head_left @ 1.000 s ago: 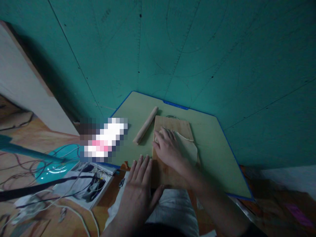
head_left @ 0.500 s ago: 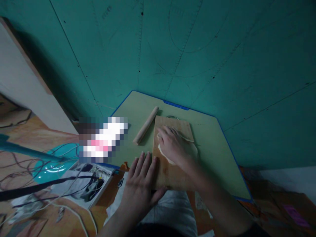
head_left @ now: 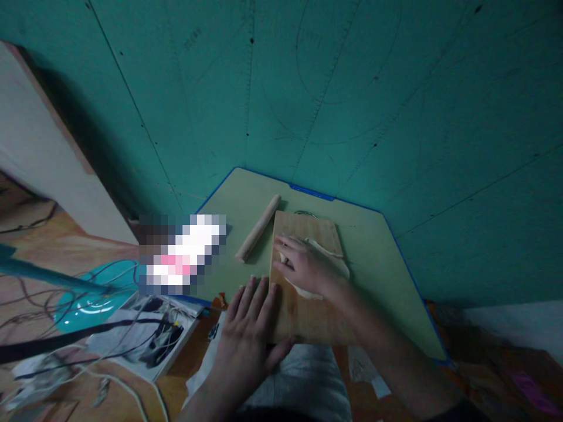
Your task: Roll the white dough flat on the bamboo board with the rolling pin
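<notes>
On the wooden cutting board [head_left: 303, 325] lies a thin, pale sheet of dough [head_left: 338, 266], partly covered by my right hand [head_left: 305, 266]. That hand rests across the dough's left part, with its fingers stretched toward the board's left edge and the thumb apart; a bit of dough edge shows between thumb and fingers. My left hand [head_left: 248, 322] lies flat with its fingers extended along the board's lower left edge and its thumb at the near corner. Left of the board, a wooden rolling pin [head_left: 258, 228] lies slanted.
A pale folding table [head_left: 373, 252] with a blue rim carries the board and stands against a green wall [head_left: 281, 88]. A blurred-out bright object [head_left: 189, 252] sits on its left side. Cables and a white box [head_left: 162, 363] lie at lower left.
My right hand has shifted slightly left over the dough, and its thumb has come into view, spread from the fingers. The left hand stays at the board's edge. The view has tilted slightly.
</notes>
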